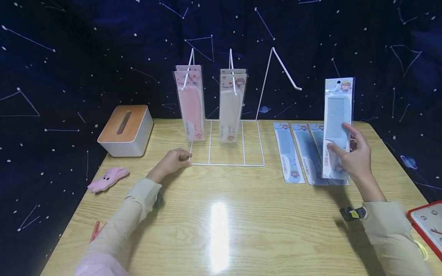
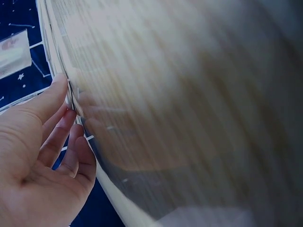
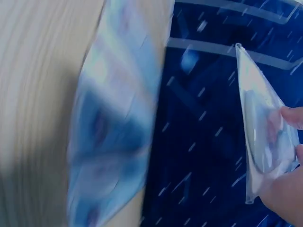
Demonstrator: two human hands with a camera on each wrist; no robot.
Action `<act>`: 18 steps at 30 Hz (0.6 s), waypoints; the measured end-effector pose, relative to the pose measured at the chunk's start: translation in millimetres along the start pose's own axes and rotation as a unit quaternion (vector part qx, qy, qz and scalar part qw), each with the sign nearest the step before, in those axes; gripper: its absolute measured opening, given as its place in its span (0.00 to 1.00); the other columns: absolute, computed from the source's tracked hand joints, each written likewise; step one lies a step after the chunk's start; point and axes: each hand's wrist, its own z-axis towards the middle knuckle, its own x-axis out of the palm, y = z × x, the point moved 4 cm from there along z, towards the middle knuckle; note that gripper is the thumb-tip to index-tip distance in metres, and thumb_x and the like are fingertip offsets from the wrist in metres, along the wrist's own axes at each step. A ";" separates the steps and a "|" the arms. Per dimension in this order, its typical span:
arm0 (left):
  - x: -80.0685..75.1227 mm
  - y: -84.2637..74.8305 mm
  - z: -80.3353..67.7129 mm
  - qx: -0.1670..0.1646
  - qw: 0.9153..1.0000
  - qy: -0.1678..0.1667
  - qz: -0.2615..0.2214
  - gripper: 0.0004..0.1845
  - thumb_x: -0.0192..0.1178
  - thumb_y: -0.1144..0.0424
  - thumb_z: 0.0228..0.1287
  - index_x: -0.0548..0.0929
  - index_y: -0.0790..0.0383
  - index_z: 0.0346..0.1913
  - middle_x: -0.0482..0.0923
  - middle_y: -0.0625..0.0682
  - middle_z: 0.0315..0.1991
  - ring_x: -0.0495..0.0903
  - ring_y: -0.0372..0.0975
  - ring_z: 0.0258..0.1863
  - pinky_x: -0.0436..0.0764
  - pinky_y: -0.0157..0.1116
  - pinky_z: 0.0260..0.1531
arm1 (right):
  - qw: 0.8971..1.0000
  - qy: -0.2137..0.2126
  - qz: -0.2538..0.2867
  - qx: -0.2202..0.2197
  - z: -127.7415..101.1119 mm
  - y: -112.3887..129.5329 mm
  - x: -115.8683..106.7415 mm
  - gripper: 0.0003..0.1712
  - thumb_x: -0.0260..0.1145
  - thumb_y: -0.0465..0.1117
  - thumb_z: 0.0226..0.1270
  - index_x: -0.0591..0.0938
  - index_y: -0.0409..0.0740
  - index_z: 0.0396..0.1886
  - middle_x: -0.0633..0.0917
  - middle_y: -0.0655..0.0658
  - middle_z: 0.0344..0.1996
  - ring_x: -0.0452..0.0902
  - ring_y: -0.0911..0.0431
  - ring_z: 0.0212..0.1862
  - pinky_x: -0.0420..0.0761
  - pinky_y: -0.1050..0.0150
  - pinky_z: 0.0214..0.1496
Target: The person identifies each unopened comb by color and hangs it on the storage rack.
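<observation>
Right hand (image 1: 357, 157) pinches the light, slippery packaged blue comb (image 1: 337, 128) upright at its six-o'clock end; left hand (image 1: 172, 161), fingers curled, steadies the wire display rack (image 1: 226, 164).

Wooden table (image 1: 221, 230) carried a wire rack (image 1: 226, 153) at center. Left of the rack: tissue box (image 1: 126, 130), pink plush (image 1: 108, 179), red clip (image 1: 96, 231). Right of it: packaged blue combs (image 1: 299, 152), clock (image 1: 427, 222) far right.
</observation>
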 end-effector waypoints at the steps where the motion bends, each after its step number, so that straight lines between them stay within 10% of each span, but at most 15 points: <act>1: 0.0 0.1 0.1 0.001 1.000 -0.001 0.000 0.21 0.63 0.66 0.61 0.77 0.73 0.55 0.76 0.65 0.55 0.74 0.56 0.56 0.72 0.51 0.60 | 1.000 -0.002 0.017 -0.021 -6.1 8.7 3.3 0.40 0.67 0.31 0.60 0.64 0.51 0.71 0.68 0.65 0.49 0.70 0.73 0.42 0.73 0.86 0.39; 6: -0.4 -0.2 1.6 0.005 1.000 -0.005 0.005 0.21 0.64 0.66 0.60 0.78 0.72 0.55 0.76 0.65 0.54 0.74 0.56 0.55 0.73 0.51 0.59 | 0.984 -0.010 0.140 -0.107 -36.4 48.7 14.9 0.41 0.62 0.18 0.53 0.67 0.43 0.67 0.72 0.56 0.51 0.77 0.69 0.46 0.77 0.83 0.44; 12: -0.6 -1.0 0.6 0.002 1.000 -0.002 0.007 0.21 0.64 0.66 0.61 0.78 0.73 0.55 0.76 0.64 0.55 0.74 0.56 0.55 0.73 0.50 0.59 | 0.929 0.042 0.316 -0.187 -67.4 74.7 31.4 0.41 0.56 0.11 0.47 0.68 0.35 0.65 0.70 0.43 0.57 0.76 0.59 0.53 0.80 0.75 0.48; 18: -0.6 -2.5 -0.7 0.002 1.000 0.001 0.004 0.21 0.63 0.66 0.61 0.77 0.73 0.55 0.76 0.64 0.54 0.74 0.56 0.55 0.73 0.50 0.60 | 0.925 0.082 0.310 -0.204 -84.2 76.9 48.9 0.42 0.56 0.10 0.47 0.65 0.31 0.66 0.68 0.45 0.56 0.74 0.59 0.57 0.79 0.74 0.50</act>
